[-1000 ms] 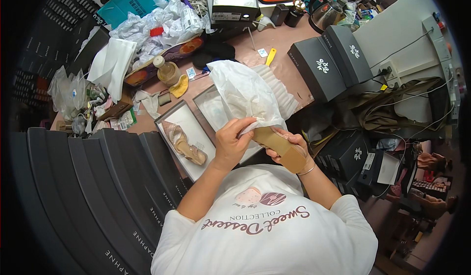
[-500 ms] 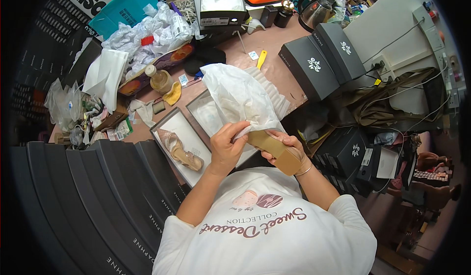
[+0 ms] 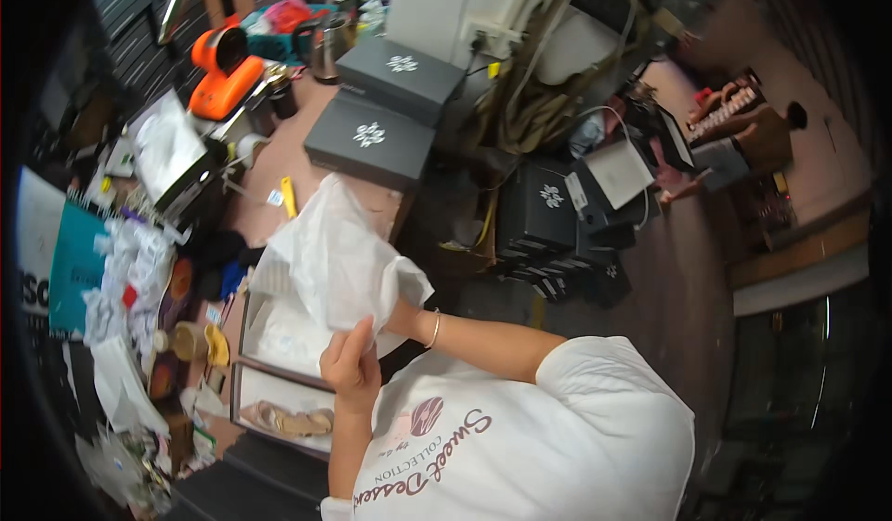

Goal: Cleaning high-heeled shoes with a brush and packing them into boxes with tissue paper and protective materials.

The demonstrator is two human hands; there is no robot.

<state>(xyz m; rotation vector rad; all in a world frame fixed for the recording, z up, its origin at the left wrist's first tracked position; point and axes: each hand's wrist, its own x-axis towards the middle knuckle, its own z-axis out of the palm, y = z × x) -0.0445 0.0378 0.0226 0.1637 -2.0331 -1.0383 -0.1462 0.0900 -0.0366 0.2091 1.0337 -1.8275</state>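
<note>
A thin, wrinkled white bag (image 3: 330,252) hangs in front of me over an opened shoe box. My left hand (image 3: 351,365) is closed at the bag's near lower edge, fingers curled against it. My right hand (image 3: 402,319) reaches in at the bag's right side; its fingers are hidden by the white material, and so is anything in them. Below the bag lies the grey shoe box (image 3: 244,328) with white lining paper (image 3: 283,335) in it. Beside it, a second open box (image 3: 234,396) holds a beige sandal (image 3: 288,419).
Two lidded dark grey boxes (image 3: 367,140) are stacked at the table's far edge. A yellow-handled tool (image 3: 289,198) lies nearby. Crumpled white paper (image 3: 130,270) fills the left side. An orange device (image 3: 223,84) and a kettle (image 3: 327,47) stand at the back. More boxes (image 3: 539,210) are piled at right.
My view has swung right, so the table things sit further left. The sandal that my right hand held has gone from sight, and that hand is now partly behind the bag.
</note>
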